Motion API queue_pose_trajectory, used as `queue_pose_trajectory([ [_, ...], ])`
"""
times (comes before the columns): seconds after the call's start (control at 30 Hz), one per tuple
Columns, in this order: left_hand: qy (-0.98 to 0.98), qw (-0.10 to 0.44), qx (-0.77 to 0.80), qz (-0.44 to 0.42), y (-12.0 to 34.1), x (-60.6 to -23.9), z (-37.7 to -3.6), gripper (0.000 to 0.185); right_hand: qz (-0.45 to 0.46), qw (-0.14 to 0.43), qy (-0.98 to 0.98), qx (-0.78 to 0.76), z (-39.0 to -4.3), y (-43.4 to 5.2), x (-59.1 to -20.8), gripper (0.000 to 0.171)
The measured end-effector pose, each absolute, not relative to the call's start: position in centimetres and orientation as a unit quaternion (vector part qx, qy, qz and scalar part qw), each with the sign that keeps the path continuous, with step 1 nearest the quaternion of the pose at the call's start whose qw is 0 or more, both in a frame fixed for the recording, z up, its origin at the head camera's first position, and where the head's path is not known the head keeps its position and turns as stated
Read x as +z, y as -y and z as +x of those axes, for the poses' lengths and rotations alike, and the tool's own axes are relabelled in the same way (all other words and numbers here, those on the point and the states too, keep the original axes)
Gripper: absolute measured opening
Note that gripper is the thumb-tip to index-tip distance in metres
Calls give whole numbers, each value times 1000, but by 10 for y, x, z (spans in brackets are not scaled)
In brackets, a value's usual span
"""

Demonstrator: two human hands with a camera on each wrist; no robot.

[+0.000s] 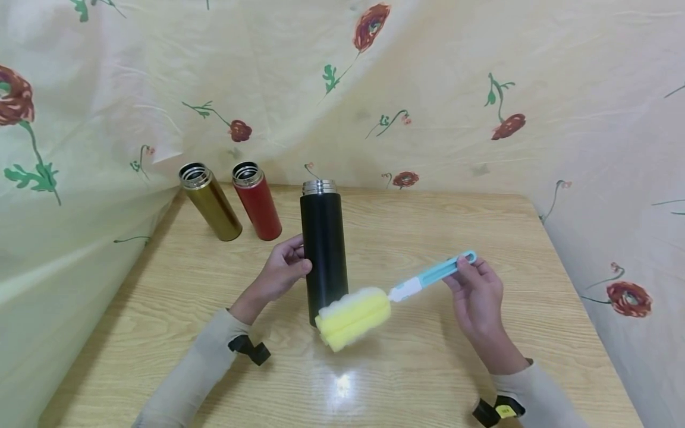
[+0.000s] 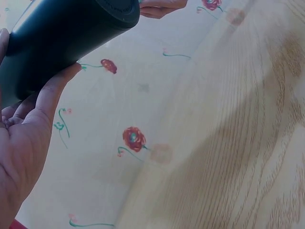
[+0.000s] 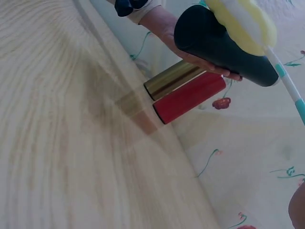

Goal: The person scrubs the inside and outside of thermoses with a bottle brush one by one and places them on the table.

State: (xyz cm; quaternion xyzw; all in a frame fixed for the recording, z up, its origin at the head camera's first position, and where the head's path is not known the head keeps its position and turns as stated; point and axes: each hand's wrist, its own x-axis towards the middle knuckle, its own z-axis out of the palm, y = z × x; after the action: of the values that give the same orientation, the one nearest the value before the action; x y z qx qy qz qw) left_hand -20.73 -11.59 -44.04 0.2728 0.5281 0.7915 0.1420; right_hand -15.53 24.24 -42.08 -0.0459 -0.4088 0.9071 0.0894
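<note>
**Brush held level beside an upright flask**

The left hand gripped the black flask around its middle, fingers and thumb curled on the left side of the body. The flask stood upright on the wooden counter, its steel mouth uncapped and facing up.

The right hand pinched the blue handle end of the bottle brush, fingers closed on the grip. The brush lay nearly level, its long axis running from the right hand down and left, so that the yellow sponge head hung low in front of the flask's base, close to its wall. The sponge was thus well below the mouth, and the brush's axis lay almost crosswise to the flask's vertical one.

Behind, near the flowered cloth, a gold flask and a red flask stood just beside each other, both open-topped and well apart from the hands.
</note>
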Motion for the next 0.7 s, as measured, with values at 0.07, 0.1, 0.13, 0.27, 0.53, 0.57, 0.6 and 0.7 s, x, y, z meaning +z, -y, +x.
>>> queue_pose_trajectory([
  [0.07, -528, 142, 792, 271, 116, -440, -207, 65, -38, 89, 418, 903, -154, -243, -424, 3],
  [0.1, -528, 142, 792, 271, 116, -439, -207, 66, -35, 90, 422, 902, -154, -243, -425, 3],
  [0.13, -528, 142, 792, 271, 116, -439, -207, 66, -32, 91, 424, 901, -154, -243, -426, 4],
  [0.27, -524, 144, 792, 277, 116, -438, -207, 67, -19, 90, 421, 902, -156, -242, -427, 3],
  [0.53, -509, 149, 796, 290, 117, -441, -207, 60, -25, 71, 394, 916, -165, -238, -425, 8],
  [0.57, -507, 151, 797, 293, 117, -441, -207, 58, -28, 69, 389, 918, -167, -238, -424, 7],
  [0.6, -503, 153, 798, 295, 117, -442, -207, 57, -32, 68, 389, 918, -169, -237, -424, 6],
  [0.7, -499, 156, 798, 300, 116, -443, -206, 54, -45, 67, 382, 921, -176, -236, -422, 5],
])
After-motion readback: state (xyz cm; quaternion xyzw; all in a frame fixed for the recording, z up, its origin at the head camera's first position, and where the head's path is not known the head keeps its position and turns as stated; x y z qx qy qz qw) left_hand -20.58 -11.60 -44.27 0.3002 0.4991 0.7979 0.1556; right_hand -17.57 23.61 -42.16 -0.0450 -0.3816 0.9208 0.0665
